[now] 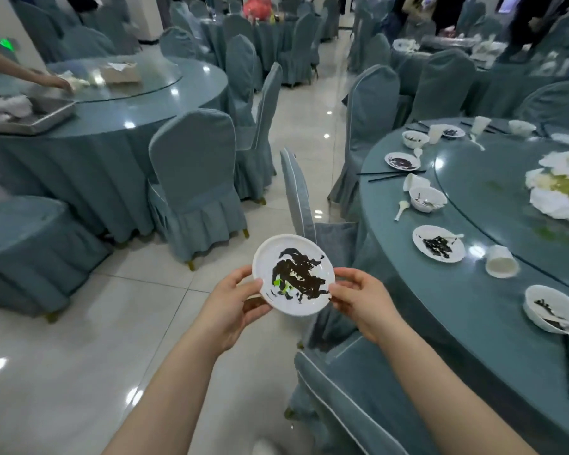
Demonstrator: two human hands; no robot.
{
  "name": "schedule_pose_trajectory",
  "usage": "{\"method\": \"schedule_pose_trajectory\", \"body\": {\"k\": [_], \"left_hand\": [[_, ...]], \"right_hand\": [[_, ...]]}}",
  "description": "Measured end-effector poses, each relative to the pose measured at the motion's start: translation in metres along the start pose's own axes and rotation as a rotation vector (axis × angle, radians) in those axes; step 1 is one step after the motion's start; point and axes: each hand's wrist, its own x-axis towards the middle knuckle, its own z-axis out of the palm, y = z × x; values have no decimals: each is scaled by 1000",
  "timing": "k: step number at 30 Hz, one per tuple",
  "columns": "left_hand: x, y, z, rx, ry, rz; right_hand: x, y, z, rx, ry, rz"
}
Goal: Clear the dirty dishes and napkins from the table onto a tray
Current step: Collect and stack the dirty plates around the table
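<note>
While both hands hold it over the floor between the tables, I log one dirty plate (293,274), smeared black and green. Left hand (232,307): thumb on the rim, fingers curled beneath, pinching the left edge. Right hand (362,302): pinching the right edge likewise. Tray (43,121): far-left table, holding napkins (12,105). Right table (473,297): more plates, bowls.
</note>
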Motion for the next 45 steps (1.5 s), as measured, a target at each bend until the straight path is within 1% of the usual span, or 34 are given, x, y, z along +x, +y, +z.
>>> {"method": "schedule_pose_trajectory", "body": {"k": [3, 5, 9, 14, 16, 18, 21, 26, 30, 34, 38, 41, 45], "left_hand": [[39, 26, -15, -1, 0, 10], [65, 40, -20, 1, -9, -1], [122, 67, -19, 28, -96, -19], [195, 102, -18, 58, -186, -65], [223, 119, -17, 96, -270, -88], [248, 136, -12, 157, -355, -96], [281, 155, 1, 206, -436, -108], [323, 168, 33, 193, -566, -153], [351, 167, 62, 183, -634, -208], [376, 160, 100, 199, -644, -243], [406, 152, 139, 227, -618, -258], [429, 146, 169, 245, -570, -266], [451, 129, 198, 239, -486, -276]], "right_hand": [[33, -14, 22, -96, -6, -46], [52, -23, 30, -118, -2, -62], [86, -35, 34, -108, 78, -90], [113, -33, 33, -47, 299, -66], [121, -31, 32, -58, 388, -37], [128, -29, 32, -17, 486, -34], [137, -27, 33, 49, 628, -19], [142, -20, 31, 113, 833, -19], [143, -15, 16, 82, 949, 12], [151, -11, -18, 5, 1039, 47], [179, -6, -73, -150, 1069, 121], [210, -9, -116, -272, 1057, 166], [254, -14, -165, -377, 984, 192]]}}
